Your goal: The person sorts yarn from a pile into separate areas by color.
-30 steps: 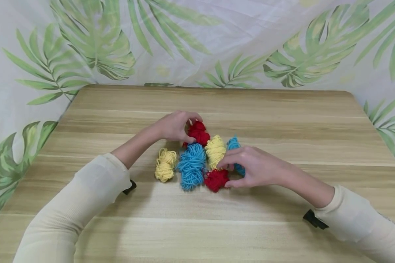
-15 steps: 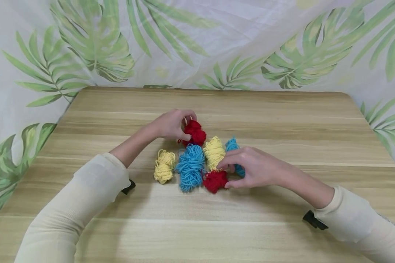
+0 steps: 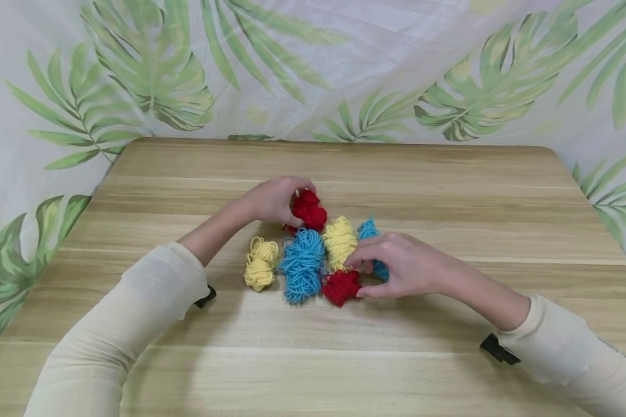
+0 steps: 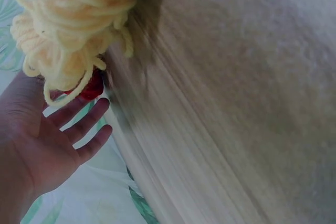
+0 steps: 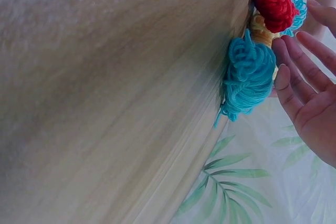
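In the head view, small skeins of yarn lie clustered mid-table. My left hand [image 3: 276,200] has thumb and fingers around the far red skein [image 3: 310,209]. Just in front of it lies a larger blue skein [image 3: 302,266], with a yellow skein [image 3: 261,264] to the left. My right hand [image 3: 407,265] hovers at the near red skein [image 3: 341,288], thumb and forefinger apart at its edge. That hand partly covers the right-hand blue skein [image 3: 368,229]. A second yellow skein [image 3: 339,240] sits between the blue ones. In the right wrist view, the right fingers [image 5: 302,72] are loosely extended.
The wooden table [image 3: 313,376] reaches back to a leaf-printed cloth [image 3: 375,58]. A yellow skein [image 4: 73,19] hides part of the left hand in the left wrist view. Dark clips [image 3: 499,348] show beneath the sleeves.
The far red skein has shifted slightly left with my left hand, whose fingers then closed in over its top. The right hand and the other skeins have stayed put.
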The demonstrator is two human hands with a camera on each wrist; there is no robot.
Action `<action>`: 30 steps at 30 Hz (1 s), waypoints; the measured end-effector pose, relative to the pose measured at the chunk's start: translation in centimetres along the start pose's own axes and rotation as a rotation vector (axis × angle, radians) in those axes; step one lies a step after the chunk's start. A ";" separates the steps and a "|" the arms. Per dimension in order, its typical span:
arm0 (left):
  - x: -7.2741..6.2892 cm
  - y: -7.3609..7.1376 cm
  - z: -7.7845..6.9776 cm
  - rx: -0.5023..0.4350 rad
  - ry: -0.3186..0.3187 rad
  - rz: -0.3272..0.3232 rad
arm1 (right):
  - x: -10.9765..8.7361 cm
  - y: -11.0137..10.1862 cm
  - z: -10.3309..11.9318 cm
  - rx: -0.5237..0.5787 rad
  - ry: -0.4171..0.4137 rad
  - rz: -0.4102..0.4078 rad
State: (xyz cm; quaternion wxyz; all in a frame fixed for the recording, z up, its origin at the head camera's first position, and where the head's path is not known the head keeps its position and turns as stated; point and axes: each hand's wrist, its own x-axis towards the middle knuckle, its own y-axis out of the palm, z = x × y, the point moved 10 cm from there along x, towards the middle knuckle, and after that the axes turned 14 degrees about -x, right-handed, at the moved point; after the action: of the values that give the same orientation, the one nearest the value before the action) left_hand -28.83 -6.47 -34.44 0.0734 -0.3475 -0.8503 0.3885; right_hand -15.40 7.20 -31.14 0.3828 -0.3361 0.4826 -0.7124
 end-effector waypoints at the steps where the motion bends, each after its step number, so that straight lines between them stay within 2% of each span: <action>1: 0.0 0.0 0.0 0.003 -0.002 -0.003 | 0.0 0.0 0.0 0.000 0.000 0.000; 21: -1.1 -1.4 0.3 -0.032 0.001 -0.068 | 0.0 -0.1 0.0 -0.049 0.022 -0.022; 30: -2.0 -2.3 0.9 -0.037 -0.002 -0.105 | 0.0 -0.1 0.1 -0.087 0.034 -0.023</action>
State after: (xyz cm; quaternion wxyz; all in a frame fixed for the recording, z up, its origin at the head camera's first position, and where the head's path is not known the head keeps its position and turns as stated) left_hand -28.94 -9.33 -33.18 0.0865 -0.3033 -0.8744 0.3687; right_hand -15.33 7.22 -31.01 0.3512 -0.3457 0.5156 -0.7009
